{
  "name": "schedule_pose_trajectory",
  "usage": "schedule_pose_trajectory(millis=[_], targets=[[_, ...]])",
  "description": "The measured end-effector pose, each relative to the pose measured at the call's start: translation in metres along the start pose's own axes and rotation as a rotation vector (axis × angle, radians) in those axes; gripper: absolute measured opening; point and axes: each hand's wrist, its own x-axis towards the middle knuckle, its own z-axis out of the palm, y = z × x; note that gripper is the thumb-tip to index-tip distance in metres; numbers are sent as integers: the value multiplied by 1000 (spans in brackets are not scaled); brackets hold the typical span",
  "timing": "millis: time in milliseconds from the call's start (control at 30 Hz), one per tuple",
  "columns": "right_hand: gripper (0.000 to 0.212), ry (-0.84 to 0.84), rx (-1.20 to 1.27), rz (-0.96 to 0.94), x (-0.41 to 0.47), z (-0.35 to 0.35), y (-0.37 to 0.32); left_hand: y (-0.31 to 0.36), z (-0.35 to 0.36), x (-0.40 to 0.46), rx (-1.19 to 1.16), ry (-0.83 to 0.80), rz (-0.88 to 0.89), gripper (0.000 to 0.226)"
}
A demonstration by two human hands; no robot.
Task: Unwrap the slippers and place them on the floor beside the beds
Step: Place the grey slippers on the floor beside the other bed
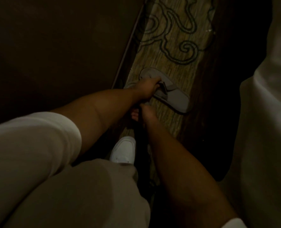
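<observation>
Dim light covers everything. The largest shapes are a dark bed side (pixel 54 46) filling the upper left and pale bedding (pixel 267 112) hanging down the right edge, one on each side. Between them runs a single strip of carpet (pixel 177 38), tan with dark green scrolls.

Two bare forearms reach down from white sleeves toward that strip. One white shoe (pixel 124 150) shows below them, close under the right hand.

The slipper (pixel 172 92) is pale grey, flat-soled and open-backed, with a broad strap across its middle. It lies at a slant on the carpet, rounded toe up and left, heel down and right. Only one slipper can be counted for sure; a pale edge peeks out just left of the left hand, and whether that is a second one cannot be told. No wrapping can be made out on it.

The left hand (pixel 147 89) is closed over the slipper's middle, fingers curled under or around the strap. Its toe sticks out above the knuckles, and the longer heel part runs away to the lower right of the grip. The sole seems to rest on the carpet, though the shadow makes this uncertain.

The right hand (pixel 141 114) hangs just below the left one, near the slipper's lower edge and apart from it. Its fingers are bent loosely; whether it pinches anything cannot be told in this light.
</observation>
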Motion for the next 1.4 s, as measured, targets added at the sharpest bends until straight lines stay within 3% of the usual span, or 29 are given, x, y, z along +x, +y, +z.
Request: schedule_pose_trajectory(millis=[133,200,367,467,700,900,1200,1400], targets=[[31,238,-558,-310,8,-32,-25,2,-15,-1,30,59,51,28],[35,287,-629,-330,8,-41,-36,0,-22,-1,62,114,6,27],[21,204,-594,-220,13,-41,-32,-6,-15,-14,80,156,-204,26],[26,179,-569,-181,12,-43,-26,-5,-6,-19,3,191,-239,24],[17,187,-341,-161,12,-39,-20,-3,-7,-22,18,92,-244,26],[11,218,-241,-211,9,-37,-12,-2,-11,-31,46,75,-103,24],[5,205,-27,-243,6,-26,-11,-10,-23,-23,274,-12,42,50],[30,150,-41,-175,1,-30,-15,-5,-18,-21,299,-21,-96,38]])
